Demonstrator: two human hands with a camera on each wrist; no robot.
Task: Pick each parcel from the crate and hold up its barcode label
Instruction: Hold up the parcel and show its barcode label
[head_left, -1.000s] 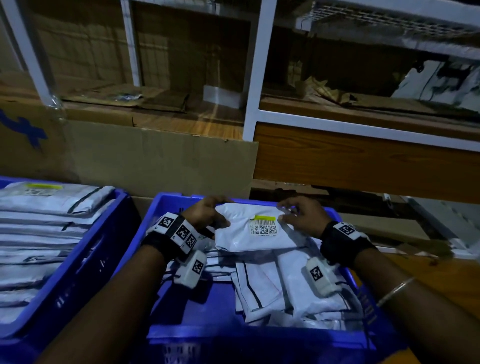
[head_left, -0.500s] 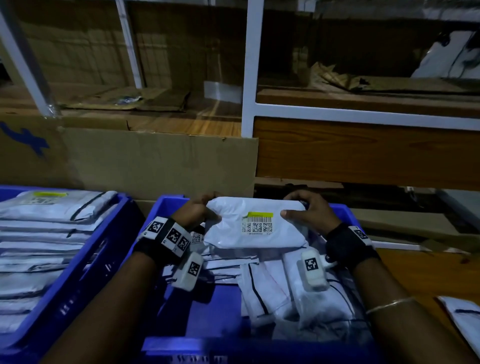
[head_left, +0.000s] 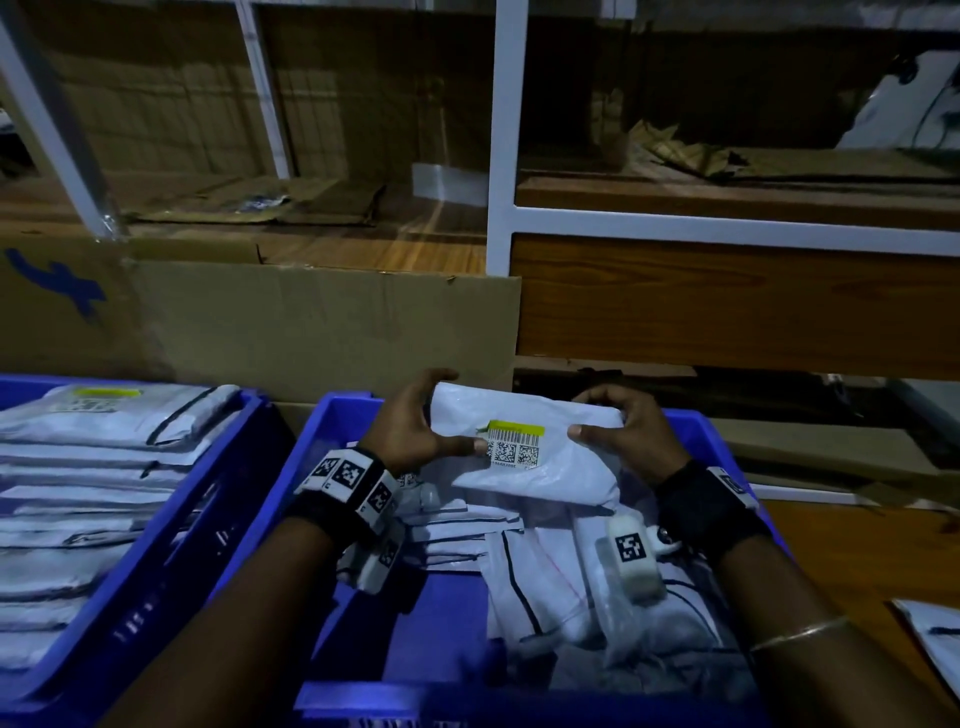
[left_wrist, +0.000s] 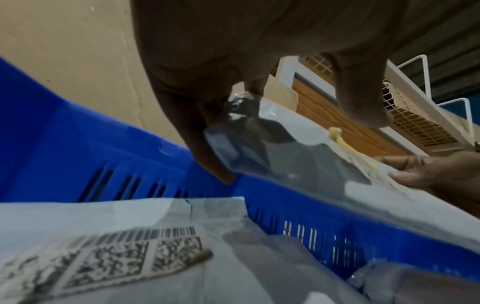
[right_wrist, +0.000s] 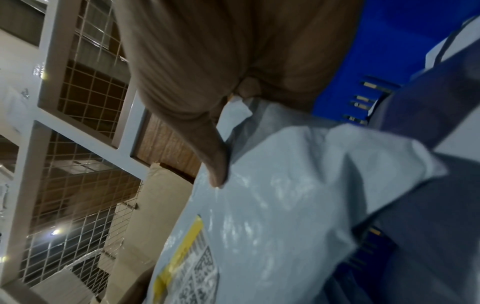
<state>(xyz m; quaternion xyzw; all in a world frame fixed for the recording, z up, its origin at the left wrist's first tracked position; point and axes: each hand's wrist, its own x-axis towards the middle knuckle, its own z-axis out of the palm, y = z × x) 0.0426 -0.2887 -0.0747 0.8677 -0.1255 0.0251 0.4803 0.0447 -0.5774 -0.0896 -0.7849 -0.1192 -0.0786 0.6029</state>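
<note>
A white plastic parcel (head_left: 540, 467) with a yellow-edged barcode label (head_left: 515, 442) is held above the far end of the blue crate (head_left: 332, 431). My left hand (head_left: 415, 423) grips its left edge, thumb beside the label, fingers curled over the top. My right hand (head_left: 623, 431) grips the right edge, thumb on the front. The label faces up toward the head camera. In the left wrist view the parcel (left_wrist: 311, 164) hangs over another labelled parcel (left_wrist: 116, 257). The right wrist view shows my thumb (right_wrist: 215, 164) on the parcel (right_wrist: 272, 205). More white parcels (head_left: 545, 587) lie in the crate.
A second blue crate (head_left: 171, 525) at left holds several stacked white parcels. A cardboard sheet (head_left: 322, 327) stands behind the crates, with white-framed wooden shelving (head_left: 727, 306) beyond. One more parcel (head_left: 935, 639) lies on the wooden surface at far right.
Both hands have raised the parcel a little and tilted its label face toward the head camera. My left thumb has slid onto the front beside the label.
</note>
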